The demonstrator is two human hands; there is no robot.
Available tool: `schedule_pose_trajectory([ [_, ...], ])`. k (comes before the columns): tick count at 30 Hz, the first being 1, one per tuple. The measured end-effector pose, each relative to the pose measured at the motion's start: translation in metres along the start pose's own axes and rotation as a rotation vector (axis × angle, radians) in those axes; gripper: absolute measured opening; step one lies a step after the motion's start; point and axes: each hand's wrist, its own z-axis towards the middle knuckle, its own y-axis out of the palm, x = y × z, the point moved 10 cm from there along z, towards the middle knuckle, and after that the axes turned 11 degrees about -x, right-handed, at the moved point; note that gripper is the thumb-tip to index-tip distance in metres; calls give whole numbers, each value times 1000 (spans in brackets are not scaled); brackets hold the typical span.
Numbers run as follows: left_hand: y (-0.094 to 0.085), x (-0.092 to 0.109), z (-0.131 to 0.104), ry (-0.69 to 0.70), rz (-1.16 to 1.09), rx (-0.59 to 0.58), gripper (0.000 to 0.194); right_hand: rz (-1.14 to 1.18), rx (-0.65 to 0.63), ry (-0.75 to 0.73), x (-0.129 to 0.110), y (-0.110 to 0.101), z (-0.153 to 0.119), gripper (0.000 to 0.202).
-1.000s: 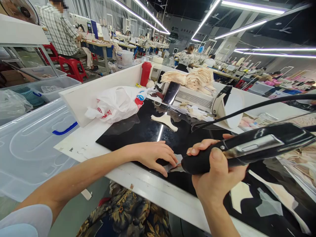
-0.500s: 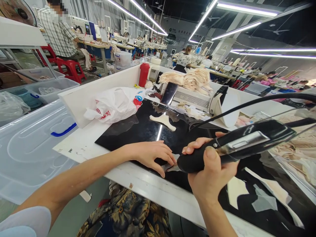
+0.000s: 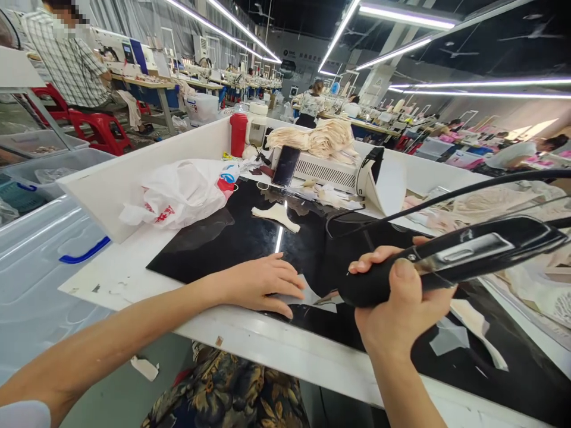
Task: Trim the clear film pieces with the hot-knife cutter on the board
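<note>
My right hand (image 3: 404,309) is wrapped round a black corded hand tool (image 3: 464,252) with a silver panel on its side; its exact kind is unclear. The tool's rounded end hangs low over a black glossy board (image 3: 214,238). Just left of that end lies a thin translucent piece (image 3: 308,292). My left hand (image 3: 263,285) rests flat with fingers spread, fingertips at the piece's left edge. Farther back on the board sits a cream cut fabric piece (image 3: 277,216). Right of my right hand are another cream strip (image 3: 475,324) and a translucent scrap (image 3: 449,337).
A white plastic bag (image 3: 178,190) lies at the back left. Behind the board stand a phone (image 3: 286,166), stacked cream fabric (image 3: 328,139) and a red bottle (image 3: 238,134). The tool's black cable (image 3: 446,193) arcs over the right side. A person (image 3: 66,59) sits beyond the table.
The view has shifted to the right. My right hand and the tool have drawn away from my left hand, so more of the translucent piece shows. My left fingers have spread flatter.
</note>
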Motion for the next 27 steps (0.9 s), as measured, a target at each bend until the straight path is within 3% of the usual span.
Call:
schedule_pose_trajectory([
  [17,-4,3,-3,36,60,19,35,-58,-61,-50,2,5,-2,37],
  [27,-4,3,-3,44,52,30,35,-55,11,-44,2,-17,0,41],
])
